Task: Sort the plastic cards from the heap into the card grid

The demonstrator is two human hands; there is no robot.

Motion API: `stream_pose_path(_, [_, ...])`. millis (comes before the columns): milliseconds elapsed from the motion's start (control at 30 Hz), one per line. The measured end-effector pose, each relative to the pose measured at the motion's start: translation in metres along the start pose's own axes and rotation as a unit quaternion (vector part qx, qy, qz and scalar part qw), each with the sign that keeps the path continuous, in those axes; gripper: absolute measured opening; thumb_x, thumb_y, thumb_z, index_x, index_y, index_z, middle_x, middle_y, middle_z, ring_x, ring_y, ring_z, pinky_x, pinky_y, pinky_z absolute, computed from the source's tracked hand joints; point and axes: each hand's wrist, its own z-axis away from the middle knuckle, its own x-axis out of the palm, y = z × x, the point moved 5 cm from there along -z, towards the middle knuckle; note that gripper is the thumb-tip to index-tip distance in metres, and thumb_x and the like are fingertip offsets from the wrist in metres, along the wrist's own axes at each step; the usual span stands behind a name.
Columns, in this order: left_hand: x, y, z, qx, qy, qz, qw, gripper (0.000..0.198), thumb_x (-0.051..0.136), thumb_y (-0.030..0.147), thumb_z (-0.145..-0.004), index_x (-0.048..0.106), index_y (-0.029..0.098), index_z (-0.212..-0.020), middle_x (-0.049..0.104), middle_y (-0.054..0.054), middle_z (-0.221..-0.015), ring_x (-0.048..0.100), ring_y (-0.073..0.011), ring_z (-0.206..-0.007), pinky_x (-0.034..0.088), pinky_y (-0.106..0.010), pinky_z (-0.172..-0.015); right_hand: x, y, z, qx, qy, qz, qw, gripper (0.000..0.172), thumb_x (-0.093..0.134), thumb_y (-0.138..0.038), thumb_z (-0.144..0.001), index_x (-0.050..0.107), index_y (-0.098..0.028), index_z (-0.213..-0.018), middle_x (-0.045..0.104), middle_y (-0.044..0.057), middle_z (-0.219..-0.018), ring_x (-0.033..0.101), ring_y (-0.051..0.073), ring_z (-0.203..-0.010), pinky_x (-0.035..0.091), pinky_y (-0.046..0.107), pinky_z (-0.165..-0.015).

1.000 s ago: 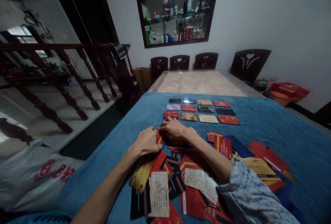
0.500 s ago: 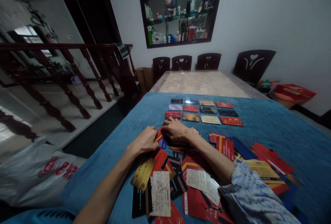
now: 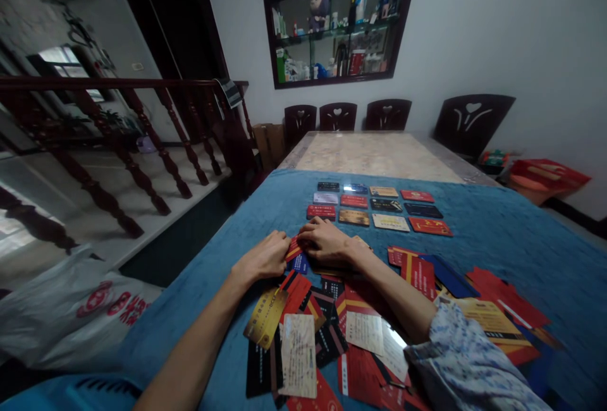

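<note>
A small red card (image 3: 294,250) with a yellow stripe lies between my two hands. My left hand (image 3: 264,256) is closed, its fingertips pinching the left edge of this card. From the right, my right hand (image 3: 327,245) curls its fingers over the card's other side and hides part of it. Below sits a blue printed card (image 3: 300,263), with more cards partly covered by my right palm. Nearer me is a loose pile holding a gold card (image 3: 266,319), a cream paper slip (image 3: 299,355) and red and black card sleeves.
Beyond my hands, cards stand in neat rows, including a red one (image 3: 430,226) and a cream one (image 3: 391,222). More sleeves, one blue (image 3: 454,276), are heaped at right. A blue cloth (image 3: 227,227) covers the near table; chairs stand behind. A plastic bag (image 3: 71,316) is at left.
The view has shifted slightly, so everything sits a little further right. Both hands stay at the red card with almost the same grip.
</note>
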Motion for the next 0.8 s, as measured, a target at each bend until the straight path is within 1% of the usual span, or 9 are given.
stream_pose_path(67, [-0.002, -0.001, 0.001, 0.007, 0.0, 0.006, 1.0, 0.017, 0.048, 0.008, -0.077, 0.059, 0.02, -0.082, 0.062, -0.008, -0.092, 0.059, -0.0224, -0.09, 0.048, -0.031, -0.08, 0.0, -0.001, 0.001, 0.003, 0.002, 0.002, 1.0, 0.027, 0.056, -0.027, -0.085, 0.07, -0.022, -0.108, 0.065, 0.009, -0.121, 0.046, 0.027, -0.109, 0.038, 0.039, -0.085])
stream_pose_path(167, [-0.004, -0.002, 0.002, 0.023, -0.002, 0.024, 0.999, 0.011, 0.052, 0.011, -0.075, 0.059, 0.019, -0.076, 0.062, -0.008, -0.092, 0.06, -0.0221, -0.09, 0.048, -0.031, -0.082, 0.0, -0.001, 0.0, 0.009, 0.008, 0.002, 1.0, 0.026, 0.054, -0.026, -0.088, 0.07, -0.022, -0.109, 0.066, 0.009, -0.119, 0.046, 0.027, -0.108, 0.038, 0.038, -0.084])
stream_pose_path(233, [-0.004, -0.004, 0.002, 0.025, -0.003, 0.033, 0.999, 0.006, 0.056, 0.017, -0.076, 0.061, 0.019, -0.077, 0.063, -0.008, -0.095, 0.06, -0.0226, -0.093, 0.048, -0.031, -0.084, 0.001, 0.0, -0.001, 0.01, 0.006, -0.002, 1.0, 0.026, 0.053, -0.027, -0.09, 0.07, -0.022, -0.11, 0.066, 0.009, -0.12, 0.047, 0.026, -0.107, 0.038, 0.038, -0.084])
stream_pose_path(367, [-0.005, -0.004, 0.0, 0.019, 0.002, 0.034, 0.999, 0.01, 0.057, 0.025, -0.08, 0.064, 0.019, -0.082, 0.064, -0.009, -0.098, 0.06, -0.0233, -0.095, 0.048, -0.032, -0.084, 0.004, 0.004, -0.004, 0.014, -0.008, -0.001, 1.0, 0.029, 0.058, -0.028, -0.089, 0.068, -0.024, -0.116, 0.064, 0.009, -0.125, 0.045, 0.027, -0.109, 0.039, 0.038, -0.084])
stream_pose_path(433, [-0.006, -0.003, -0.001, 0.025, 0.007, 0.027, 0.999, 0.012, 0.056, 0.025, -0.082, 0.065, 0.019, -0.081, 0.065, -0.008, -0.094, 0.061, -0.0225, -0.091, 0.048, -0.031, -0.082, 0.004, 0.005, -0.004, 0.014, -0.007, 0.003, 1.0, 0.029, 0.059, -0.028, -0.09, 0.068, -0.024, -0.118, 0.064, 0.009, -0.124, 0.045, 0.027, -0.11, 0.038, 0.038, -0.084])
stream_pose_path(533, [-0.009, -0.001, 0.0, 0.038, 0.013, 0.026, 0.999, 0.018, 0.051, 0.023, -0.084, 0.066, 0.018, -0.076, 0.065, -0.007, -0.083, 0.061, -0.019, -0.078, 0.046, -0.029, -0.076, 0.001, 0.006, -0.003, 0.007, 0.004, -0.007, 1.0, 0.029, 0.055, -0.031, -0.093, 0.068, -0.023, -0.118, 0.066, 0.01, -0.12, 0.045, 0.027, -0.11, 0.038, 0.039, -0.086])
stream_pose_path(600, [-0.012, -0.002, 0.001, 0.042, 0.017, 0.042, 0.998, 0.021, 0.05, 0.022, -0.085, 0.068, 0.018, -0.074, 0.066, -0.005, -0.078, 0.059, -0.0164, -0.071, 0.044, -0.027, -0.072, 0.001, 0.007, -0.002, 0.003, 0.011, -0.013, 1.0, 0.03, 0.057, -0.032, -0.092, 0.068, -0.023, -0.118, 0.066, 0.01, -0.119, 0.046, 0.027, -0.11, 0.038, 0.039, -0.087])
stream_pose_path(700, [-0.016, -0.008, 0.002, 0.031, 0.028, 0.089, 0.995, 0.023, 0.05, 0.019, -0.084, 0.071, 0.017, -0.076, 0.07, -0.004, -0.077, 0.059, -0.0139, -0.068, 0.044, -0.025, -0.07, 0.001, 0.009, -0.003, 0.007, 0.029, -0.007, 1.0, 0.03, 0.06, -0.025, -0.089, 0.069, -0.024, -0.117, 0.067, 0.009, -0.117, 0.046, 0.026, -0.111, 0.037, 0.038, -0.089])
stream_pose_path(800, [-0.019, -0.017, 0.002, 0.013, 0.047, 0.13, 0.99, 0.024, 0.05, 0.017, -0.083, 0.074, 0.015, -0.083, 0.072, -0.003, -0.078, 0.06, -0.0129, -0.069, 0.044, -0.024, -0.07, 0.001, 0.01, -0.005, 0.038, 0.052, 0.007, 0.998, 0.03, 0.054, -0.016, -0.09, 0.07, -0.024, -0.114, 0.07, 0.008, -0.112, 0.048, 0.025, -0.109, 0.037, 0.035, -0.087])
